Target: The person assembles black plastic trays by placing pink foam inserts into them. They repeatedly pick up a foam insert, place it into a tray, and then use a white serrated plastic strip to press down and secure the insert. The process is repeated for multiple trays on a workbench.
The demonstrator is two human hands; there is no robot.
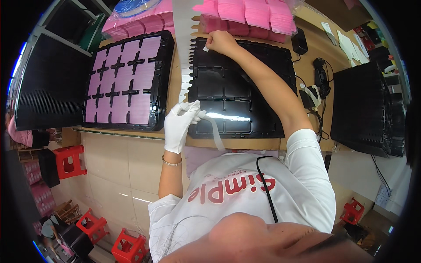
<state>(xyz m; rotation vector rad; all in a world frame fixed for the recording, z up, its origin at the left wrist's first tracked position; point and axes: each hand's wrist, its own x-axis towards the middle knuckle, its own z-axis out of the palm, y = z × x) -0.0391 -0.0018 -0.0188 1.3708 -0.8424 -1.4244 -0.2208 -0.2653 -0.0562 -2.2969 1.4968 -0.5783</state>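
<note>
While left hand (180, 125) grips label strip (186, 52), right hand (220, 42) touches black tray (239, 98).

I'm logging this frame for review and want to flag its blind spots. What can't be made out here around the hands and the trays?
Head view, one camera only:
- Small white piece under the right hand: fingers cover it, too small to identify.
- Left hand: glove hides the grip on the white strip.
- Empty black tray: forearm crosses it, glare washes out its front cells.
- Pink stacks: cut by the top edge.
</note>
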